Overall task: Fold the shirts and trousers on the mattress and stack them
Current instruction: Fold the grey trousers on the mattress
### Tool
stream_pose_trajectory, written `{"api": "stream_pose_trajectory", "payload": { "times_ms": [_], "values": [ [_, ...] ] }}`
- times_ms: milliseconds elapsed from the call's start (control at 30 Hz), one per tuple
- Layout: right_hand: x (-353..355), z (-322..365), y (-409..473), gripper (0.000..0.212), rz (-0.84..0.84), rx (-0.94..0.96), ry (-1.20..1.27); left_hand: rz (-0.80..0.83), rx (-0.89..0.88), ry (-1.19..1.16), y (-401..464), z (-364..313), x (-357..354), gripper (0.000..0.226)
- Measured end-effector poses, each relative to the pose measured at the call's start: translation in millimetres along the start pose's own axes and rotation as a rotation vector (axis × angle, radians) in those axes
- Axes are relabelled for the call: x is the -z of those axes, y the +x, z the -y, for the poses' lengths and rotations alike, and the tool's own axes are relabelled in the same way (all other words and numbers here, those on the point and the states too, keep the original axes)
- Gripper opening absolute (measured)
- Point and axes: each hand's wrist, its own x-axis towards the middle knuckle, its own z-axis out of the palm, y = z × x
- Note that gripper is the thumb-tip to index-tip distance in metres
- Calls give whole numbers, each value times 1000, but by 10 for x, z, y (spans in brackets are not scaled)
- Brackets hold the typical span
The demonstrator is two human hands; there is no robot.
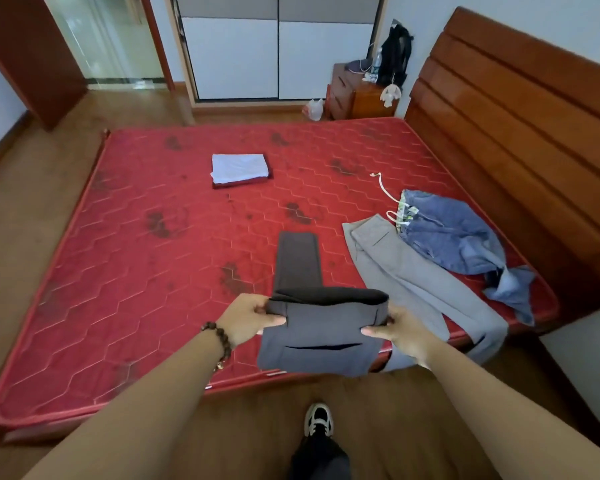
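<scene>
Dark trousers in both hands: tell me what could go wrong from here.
The dark trousers are pinched only at the fold's ends by the left hand and right hand, so the middle may sag open. The leg stretched along the mattress may skew. The grey trousers overhanging the edge could slip off.

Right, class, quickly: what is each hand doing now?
Left hand: grips the dark trousers at their left edge.
Right hand: grips the same trousers' right edge.

Both hands — left, right — pinch the folded dark trousers above the red mattress; grey trousers, jeans and a folded stack lie beyond.
</scene>
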Motion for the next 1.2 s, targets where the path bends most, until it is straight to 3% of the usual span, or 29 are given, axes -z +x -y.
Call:
{"api": "stream_pose_trajectory", "payload": {
  "times_ms": [367,500,733,1200],
  "values": [
    [37,68,575,34,1,-39,51,-73,34,-131,517,-60,97,16],
    [151,85,1030,30,-1,-60,94,-111,51,-191,998,-89,127,23],
    [381,117,2135,26,-36,-70,77,-197,119,-123,2127,-124,225,16],
    [102,-445,4020,24,-66,-143,34,-256,291,-151,3773,826,412,16]
  ]
}}
